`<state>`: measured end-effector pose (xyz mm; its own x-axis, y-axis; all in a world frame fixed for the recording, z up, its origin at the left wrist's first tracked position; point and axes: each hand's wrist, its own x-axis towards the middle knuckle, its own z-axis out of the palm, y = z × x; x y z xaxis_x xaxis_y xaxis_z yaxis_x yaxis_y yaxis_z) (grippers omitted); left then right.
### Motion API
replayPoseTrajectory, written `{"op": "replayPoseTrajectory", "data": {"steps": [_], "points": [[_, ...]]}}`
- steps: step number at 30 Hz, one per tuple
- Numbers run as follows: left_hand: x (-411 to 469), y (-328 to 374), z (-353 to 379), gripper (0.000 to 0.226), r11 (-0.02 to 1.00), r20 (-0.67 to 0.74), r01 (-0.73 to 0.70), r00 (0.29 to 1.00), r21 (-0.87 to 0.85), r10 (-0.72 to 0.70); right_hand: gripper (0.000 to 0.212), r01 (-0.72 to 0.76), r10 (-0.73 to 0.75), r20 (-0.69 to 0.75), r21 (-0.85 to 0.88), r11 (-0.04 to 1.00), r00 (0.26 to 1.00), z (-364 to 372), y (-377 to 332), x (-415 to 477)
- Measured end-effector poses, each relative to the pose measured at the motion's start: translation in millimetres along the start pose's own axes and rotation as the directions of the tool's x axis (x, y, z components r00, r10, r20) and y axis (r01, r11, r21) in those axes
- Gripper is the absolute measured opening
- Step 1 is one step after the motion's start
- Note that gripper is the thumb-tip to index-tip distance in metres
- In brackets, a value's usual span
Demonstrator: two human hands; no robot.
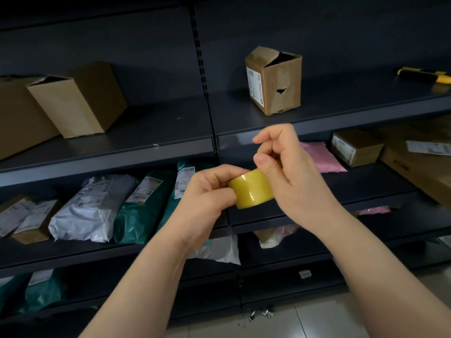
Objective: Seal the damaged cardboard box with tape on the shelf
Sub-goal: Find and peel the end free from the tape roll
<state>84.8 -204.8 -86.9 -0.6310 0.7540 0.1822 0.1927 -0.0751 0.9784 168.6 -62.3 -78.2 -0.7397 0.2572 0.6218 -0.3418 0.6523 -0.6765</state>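
Observation:
A small damaged cardboard box [274, 80] stands upright on the upper shelf [341, 111], with a torn hole in its front face and a crumpled, partly open top. In front of the shelves I hold a yellow tape roll [251, 191] between both hands, well below and in front of the box. My left hand [207, 191] grips the roll's left side. My right hand [288, 164] holds the roll's right side, its thumb pressed on the top of the roll and its fingers curled above it.
A yellow utility knife [425, 74] lies at the upper shelf's far right. Two larger cardboard boxes [78, 98] stand on the upper shelf at left. The lower shelves hold grey, green and pink mail bags [95, 208] and small boxes [356, 147].

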Motion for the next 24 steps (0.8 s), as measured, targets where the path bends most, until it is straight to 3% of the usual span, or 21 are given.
{"op": "replayPoseTrajectory", "data": {"steps": [4, 7, 12, 19, 21, 24], "points": [[-2, 3, -9, 0.042, 0.984, 0.123, -0.035, 0.992, 0.176, 0.013, 0.014, -0.070, 0.069, 0.010, 0.096, 0.993, 0.998, -7, 12, 0], [-4, 1, -7, 0.037, 0.980, 0.040, -0.054, 0.998, 0.194, 0.047, 0.020, -0.042, 0.042, -0.085, -0.001, 0.999, 0.996, -8, 16, -4], [-4, 1, -3, 0.037, 0.943, -0.065, -0.070, 0.993, 0.327, 0.096, 0.029, 0.020, -0.045, -0.099, -0.247, 0.969, 0.994, -7, 17, -11], [-6, 7, 11, 0.044, 0.875, -0.139, -0.058, 0.980, 0.480, 0.141, 0.012, 0.100, -0.155, -0.155, -0.314, 0.944, 0.976, -4, 10, -12], [-7, 8, 13, 0.046, 0.853, -0.135, -0.063, 0.979, 0.517, 0.154, 0.013, 0.115, -0.187, -0.133, -0.421, 0.900, 0.973, -6, 7, -12], [-10, 10, 16, 0.047, 0.846, -0.145, -0.055, 0.977, 0.530, 0.155, 0.020, 0.156, -0.264, -0.063, -0.666, 0.729, 0.962, -5, 5, -10]]}}
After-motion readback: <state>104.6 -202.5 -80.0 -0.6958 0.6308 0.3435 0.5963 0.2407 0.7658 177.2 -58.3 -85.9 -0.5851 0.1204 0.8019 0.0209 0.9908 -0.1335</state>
